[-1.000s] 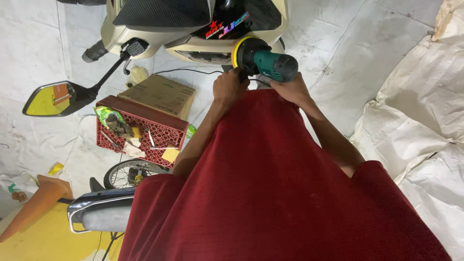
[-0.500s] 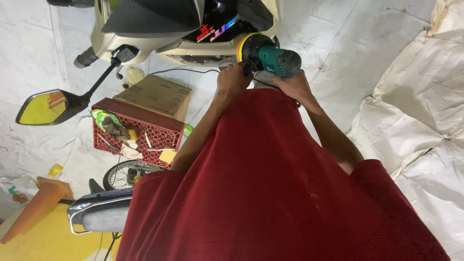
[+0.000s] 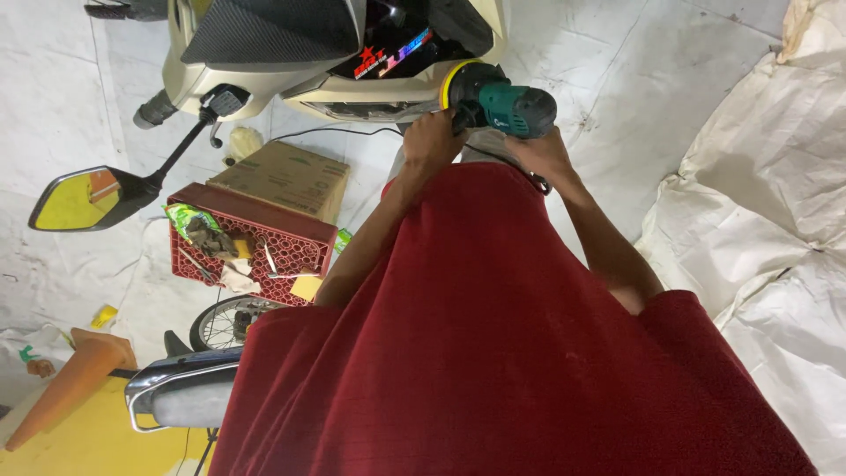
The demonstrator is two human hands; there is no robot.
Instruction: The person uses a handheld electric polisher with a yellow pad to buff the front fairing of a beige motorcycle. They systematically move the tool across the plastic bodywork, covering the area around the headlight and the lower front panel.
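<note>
A green electric polisher [image 3: 507, 107] with a yellow-edged pad [image 3: 451, 81] presses against the black and cream front panel of a scooter [image 3: 352, 53]. My left hand [image 3: 432, 141] grips the polisher near its head, just under the pad. My right hand [image 3: 545, 155] holds the rear of the green body from below. Both arms reach out over my red shirt [image 3: 493, 353], which fills the lower middle of the view.
A red plastic crate [image 3: 251, 247] with tools and rags stands left, a cardboard box [image 3: 286, 176] behind it. The scooter's yellow-tinted mirror [image 3: 84, 198] sticks out left. An orange cone [image 3: 75, 375], a wheel [image 3: 225, 319] and white sheeting [image 3: 767, 203] lie around.
The polisher and both hands have shifted slightly to the right along the scooter's front panel. The view has moved a little, so the scooter and mirror sit further left.
</note>
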